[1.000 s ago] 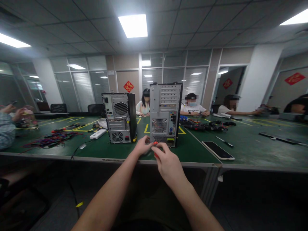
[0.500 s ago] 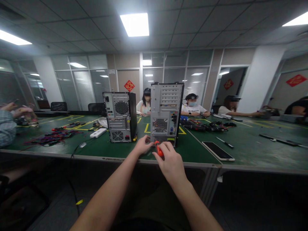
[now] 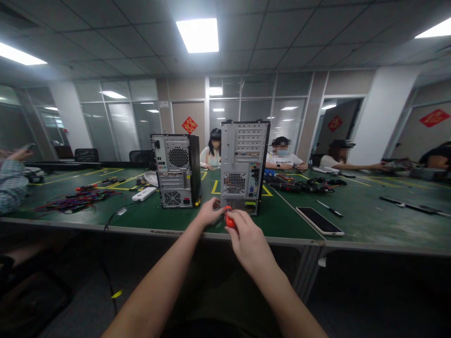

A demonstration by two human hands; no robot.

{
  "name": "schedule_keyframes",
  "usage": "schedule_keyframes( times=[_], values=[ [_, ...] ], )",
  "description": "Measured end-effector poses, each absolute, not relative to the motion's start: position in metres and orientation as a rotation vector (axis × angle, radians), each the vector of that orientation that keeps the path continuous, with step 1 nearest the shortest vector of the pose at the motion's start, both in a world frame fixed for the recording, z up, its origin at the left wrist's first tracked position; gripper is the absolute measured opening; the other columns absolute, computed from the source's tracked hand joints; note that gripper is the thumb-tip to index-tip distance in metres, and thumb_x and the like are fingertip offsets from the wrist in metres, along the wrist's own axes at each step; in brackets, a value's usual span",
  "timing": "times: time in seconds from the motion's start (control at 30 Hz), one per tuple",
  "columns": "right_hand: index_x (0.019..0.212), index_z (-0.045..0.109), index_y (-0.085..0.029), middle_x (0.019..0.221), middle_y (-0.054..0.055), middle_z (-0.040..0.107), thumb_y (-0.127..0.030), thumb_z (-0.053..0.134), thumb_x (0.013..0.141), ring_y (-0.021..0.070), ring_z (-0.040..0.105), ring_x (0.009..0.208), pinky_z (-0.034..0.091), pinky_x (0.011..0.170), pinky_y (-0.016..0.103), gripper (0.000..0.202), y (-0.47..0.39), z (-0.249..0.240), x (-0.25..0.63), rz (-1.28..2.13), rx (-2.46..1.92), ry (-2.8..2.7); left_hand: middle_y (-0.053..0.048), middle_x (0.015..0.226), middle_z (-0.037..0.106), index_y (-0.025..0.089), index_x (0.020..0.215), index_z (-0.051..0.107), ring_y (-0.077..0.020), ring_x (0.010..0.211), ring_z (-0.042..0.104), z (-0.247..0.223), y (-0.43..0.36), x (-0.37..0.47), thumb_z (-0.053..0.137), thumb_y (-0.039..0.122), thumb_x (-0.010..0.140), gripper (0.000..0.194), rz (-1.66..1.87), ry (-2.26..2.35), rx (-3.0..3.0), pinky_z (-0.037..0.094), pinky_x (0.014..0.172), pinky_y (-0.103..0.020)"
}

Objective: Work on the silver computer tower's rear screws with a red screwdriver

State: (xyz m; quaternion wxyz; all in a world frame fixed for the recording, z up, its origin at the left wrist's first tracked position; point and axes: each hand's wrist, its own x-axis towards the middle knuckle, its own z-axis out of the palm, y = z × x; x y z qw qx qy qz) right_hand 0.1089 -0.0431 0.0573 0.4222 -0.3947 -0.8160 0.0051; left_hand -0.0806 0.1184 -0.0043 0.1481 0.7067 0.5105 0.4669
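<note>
A tall silver-and-black computer tower stands upright on the green table, its rear panel facing me. My right hand is closed round the red handle of a screwdriver, held low against the tower's bottom left corner. The screwdriver's tip is hidden. At that same corner, my left hand grips the lower edge of the tower, thumb toward the screwdriver and fingers by the side. To the left stands a shorter computer tower, also rear side toward me; neither hand touches it.
A phone and a thin pen-like tool lie to the right. Bundled black cables are behind them. Left are a white power strip and tangled coloured wires. Several people sit round the table, which has a front edge near me.
My right hand and the screwdriver handle have turned and shifted slightly left, and the fingers have closed in on the handle. My left hand and both towers stay put.
</note>
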Motion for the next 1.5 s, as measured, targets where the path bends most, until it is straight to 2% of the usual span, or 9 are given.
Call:
schedule_keyframes(
  times=[0.13, 0.4, 0.63, 0.73, 0.83, 0.93, 1.17, 1.33, 1.5],
  values=[
    [0.107, 0.067, -0.018, 0.106, 0.010, 0.068, -0.023, 0.065, 0.094, 0.0244, 0.069, 0.092, 0.056, 0.082, 0.037, 0.014, -0.0401, 0.0573, 0.1096, -0.037, -1.044, -1.975, -0.005, 0.092, 0.072, 0.018, 0.101, 0.064, -0.0198, 0.086, 0.066, -0.0044, 0.1195, -0.0795, 0.073, 0.046, 0.079, 0.036, 1.342, 1.471, 2.030, 0.053, 0.081, -0.033],
    [0.123, 0.064, -0.023, 0.133, 0.008, 0.064, -0.007, 0.052, 0.095, 0.0226, 0.065, 0.114, 0.052, 0.095, 0.035, 0.035, -0.0446, 0.0580, 0.1138, -0.144, -0.974, -2.139, -0.004, 0.088, 0.071, 0.019, 0.102, 0.065, -0.0194, 0.085, 0.067, -0.0031, 0.1163, -0.0789, 0.074, 0.042, 0.078, 0.035, 1.342, 1.477, 2.004, 0.052, 0.077, -0.031],
    [0.098, 0.067, -0.019, 0.099, 0.007, 0.068, -0.028, 0.068, 0.093, 0.0219, 0.067, 0.084, 0.052, 0.076, 0.032, 0.011, -0.0418, 0.0565, 0.1126, -0.141, -1.104, -1.962, -0.005, 0.092, 0.073, 0.018, 0.102, 0.065, -0.0193, 0.084, 0.066, -0.0041, 0.1192, -0.0792, 0.073, 0.046, 0.079, 0.037, 1.333, 1.480, 2.049, 0.053, 0.078, -0.032],
    [0.108, 0.067, -0.019, 0.108, 0.009, 0.069, -0.024, 0.063, 0.095, 0.0225, 0.069, 0.092, 0.054, 0.081, 0.033, 0.014, -0.0396, 0.0549, 0.1123, -0.111, -1.045, -1.923, -0.005, 0.093, 0.073, 0.018, 0.101, 0.065, -0.0196, 0.085, 0.067, -0.0038, 0.1191, -0.0788, 0.073, 0.045, 0.080, 0.035, 1.340, 1.467, 2.046, 0.053, 0.078, -0.032],
    [0.122, 0.065, -0.021, 0.129, 0.011, 0.066, -0.012, 0.053, 0.095, 0.0229, 0.068, 0.110, 0.055, 0.093, 0.036, 0.031, -0.0399, 0.0548, 0.1133, -0.081, -0.964, -2.004, -0.005, 0.092, 0.073, 0.019, 0.101, 0.065, -0.0203, 0.087, 0.067, -0.0030, 0.1174, -0.0786, 0.072, 0.043, 0.080, 0.033, 1.345, 1.454, 2.046, 0.053, 0.078, -0.032],
    [0.124, 0.065, -0.023, 0.137, 0.009, 0.064, -0.007, 0.047, 0.096, 0.0218, 0.066, 0.118, 0.053, 0.099, 0.035, 0.038, -0.0419, 0.0553, 0.1143, -0.095, -0.944, -2.097, -0.004, 0.090, 0.073, 0.019, 0.101, 0.065, -0.0204, 0.086, 0.067, -0.0020, 0.1157, -0.0781, 0.072, 0.041, 0.079, 0.032, 1.341, 1.456, 2.045, 0.053, 0.078, -0.032],
    [0.101, 0.065, -0.018, 0.101, 0.008, 0.069, -0.025, 0.067, 0.093, 0.0222, 0.069, 0.085, 0.055, 0.079, 0.033, 0.011, -0.0405, 0.0533, 0.1120, -0.114, -1.078, -1.949, -0.005, 0.093, 0.073, 0.019, 0.098, 0.064, -0.0198, 0.086, 0.067, -0.0014, 0.1160, -0.0767, 0.073, 0.042, 0.079, 0.031, 1.348, 1.440, 2.043, 0.053, 0.077, -0.031],
    [0.121, 0.064, -0.018, 0.127, 0.013, 0.068, -0.014, 0.055, 0.095, 0.0254, 0.068, 0.114, 0.056, 0.097, 0.039, 0.028, -0.0377, 0.0521, 0.1119, -0.066, -0.971, -1.963, -0.005, 0.091, 0.072, 0.019, 0.100, 0.064, -0.0201, 0.085, 0.067, -0.0030, 0.1173, -0.0779, 0.071, 0.042, 0.080, 0.031, 1.343, 1.460, 2.052, 0.053, 0.078, -0.031],
    [0.131, 0.065, -0.023, 0.145, 0.008, 0.061, -0.006, 0.046, 0.096, 0.0222, 0.062, 0.131, 0.051, 0.109, 0.038, 0.044, -0.0384, 0.0511, 0.1139, -0.037, -0.920, -2.094, -0.004, 0.090, 0.072, 0.019, 0.100, 0.065, -0.0198, 0.085, 0.067, -0.0043, 0.1193, -0.0798, 0.072, 0.040, 0.079, 0.030, 1.336, 1.455, 2.052, 0.052, 0.078, -0.031]
  ],
)
